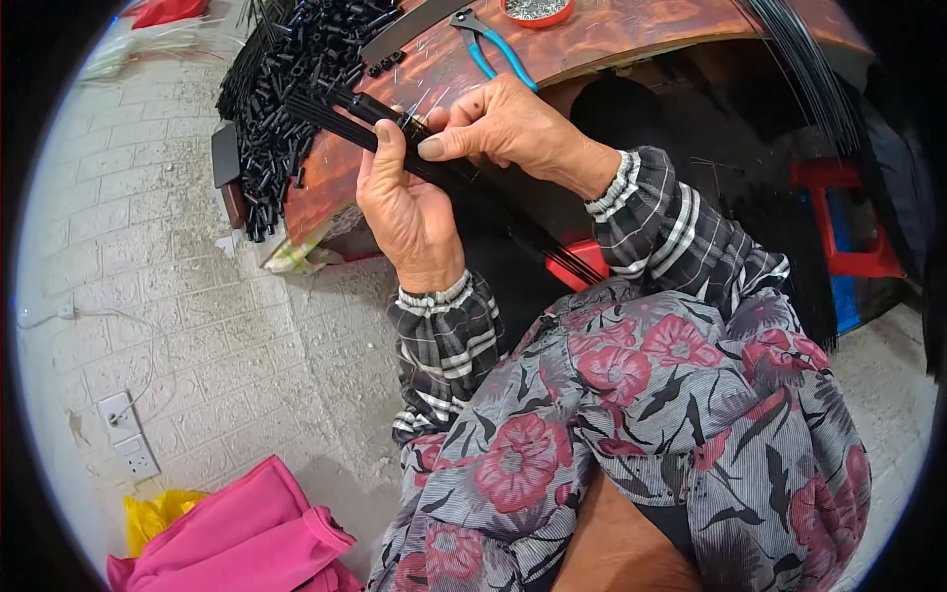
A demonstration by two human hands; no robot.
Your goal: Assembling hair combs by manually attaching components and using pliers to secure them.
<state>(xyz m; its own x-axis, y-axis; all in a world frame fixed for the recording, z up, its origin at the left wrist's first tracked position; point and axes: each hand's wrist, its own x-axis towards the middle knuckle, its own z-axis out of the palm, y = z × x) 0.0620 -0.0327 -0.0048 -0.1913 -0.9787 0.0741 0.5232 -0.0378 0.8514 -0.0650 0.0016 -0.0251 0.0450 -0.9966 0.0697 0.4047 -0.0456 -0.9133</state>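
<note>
My left hand (409, 212) is closed round a bundle of thin black ribs (330, 120), like those of an umbrella frame, its thumb pointing up along it. Beside the ribs lies a thicker black tube (373, 107). From above, my right hand (523, 128) pinches at the same assembly with thumb and forefinger; a bit of thin shiny wire shows near the fingertips, though what exactly they grip is hidden. Lower ends of the ribs (557, 252) slant down toward my lap.
Black plastic tube pieces (281, 109) are heaped on the table (335, 183) at left. Blue-handled pliers (511, 59) and a red dish (538, 22) of small metal parts lie at the far side. More black ribs (809, 74) hang at right, above a red stool (834, 176).
</note>
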